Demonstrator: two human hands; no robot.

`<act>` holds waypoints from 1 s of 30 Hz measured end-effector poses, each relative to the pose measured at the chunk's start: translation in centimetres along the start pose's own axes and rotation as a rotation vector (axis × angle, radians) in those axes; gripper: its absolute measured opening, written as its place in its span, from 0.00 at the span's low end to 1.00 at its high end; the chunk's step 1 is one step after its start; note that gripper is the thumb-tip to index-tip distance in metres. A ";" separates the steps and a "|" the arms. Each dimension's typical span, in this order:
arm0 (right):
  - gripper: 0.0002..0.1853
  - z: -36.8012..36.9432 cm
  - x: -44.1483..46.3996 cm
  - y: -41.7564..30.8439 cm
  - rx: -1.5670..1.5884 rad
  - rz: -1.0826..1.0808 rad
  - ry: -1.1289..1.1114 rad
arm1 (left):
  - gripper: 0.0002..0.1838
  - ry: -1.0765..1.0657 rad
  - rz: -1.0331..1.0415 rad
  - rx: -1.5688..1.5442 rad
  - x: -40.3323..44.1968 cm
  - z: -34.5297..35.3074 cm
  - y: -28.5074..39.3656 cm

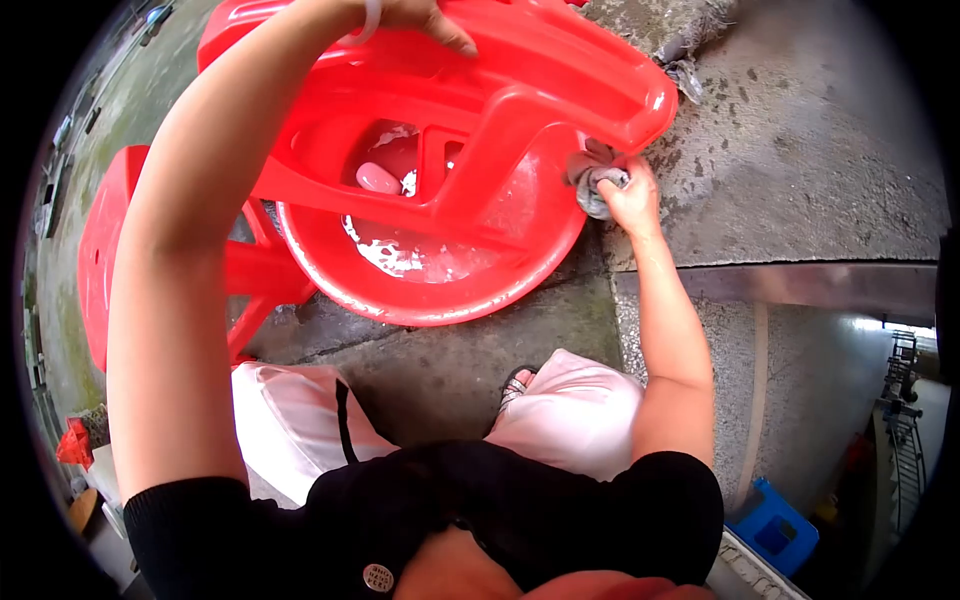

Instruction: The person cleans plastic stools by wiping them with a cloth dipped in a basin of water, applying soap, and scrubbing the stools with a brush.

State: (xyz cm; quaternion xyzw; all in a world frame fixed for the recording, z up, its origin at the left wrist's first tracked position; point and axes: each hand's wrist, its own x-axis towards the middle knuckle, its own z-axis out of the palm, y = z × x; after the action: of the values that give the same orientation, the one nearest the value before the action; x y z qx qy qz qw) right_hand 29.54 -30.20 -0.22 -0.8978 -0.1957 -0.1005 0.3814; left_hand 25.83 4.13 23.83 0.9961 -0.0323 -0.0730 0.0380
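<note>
A red plastic stool (560, 60) is tipped on its side above a red basin (430, 318). My left hand (415, 18) grips the stool at the top of the view, its thumb over the red plastic and its other fingers partly out of frame. In my right hand (635, 195) is a bunched grey cloth (592, 195), held against the end of the stool near the basin's right rim. Shallow water with white suds lies in the basin. A pink, rounded object (378, 178) shows through the stool's frame; its kind is unclear.
Another red plastic stool (110, 250) stands to the left of the basin. Wet concrete (780, 150) spreads to the right, bounded by a raised edge (800, 280). A blue plastic object (775, 525) is at the lower right, and a red item (74, 442) at the far left.
</note>
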 end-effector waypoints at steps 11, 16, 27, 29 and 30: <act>0.27 -5.8 2.0 -3.8 1.086 0.734 -0.349 | 0.47 0.146 0.158 0.220 -8.5 8.1 1.2; 0.23 -6.3 -0.7 -7.8 0.573 0.386 -0.413 | 0.46 0.127 0.156 0.265 -11.1 10.1 2.1; 0.22 -4.2 -0.1 -8.2 0.402 0.145 -0.418 | 0.50 0.112 0.208 0.062 -12.4 9.7 -0.3; 0.32 -3.6 0.6 -11.2 0.159 0.044 -0.467 | 0.38 0.083 0.050 0.138 -12.2 9.1 -0.5; 0.34 -2.7 0.6 -12.1 0.116 0.007 -0.464 | 0.36 0.104 0.008 0.167 -12.3 8.9 -0.6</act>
State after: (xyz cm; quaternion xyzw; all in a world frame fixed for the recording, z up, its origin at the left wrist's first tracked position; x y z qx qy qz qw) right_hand 24.80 -24.32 9.68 -0.8743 -0.2803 0.1214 0.3774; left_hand 12.43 4.98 16.72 0.9981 -0.0403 -0.0183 -0.0431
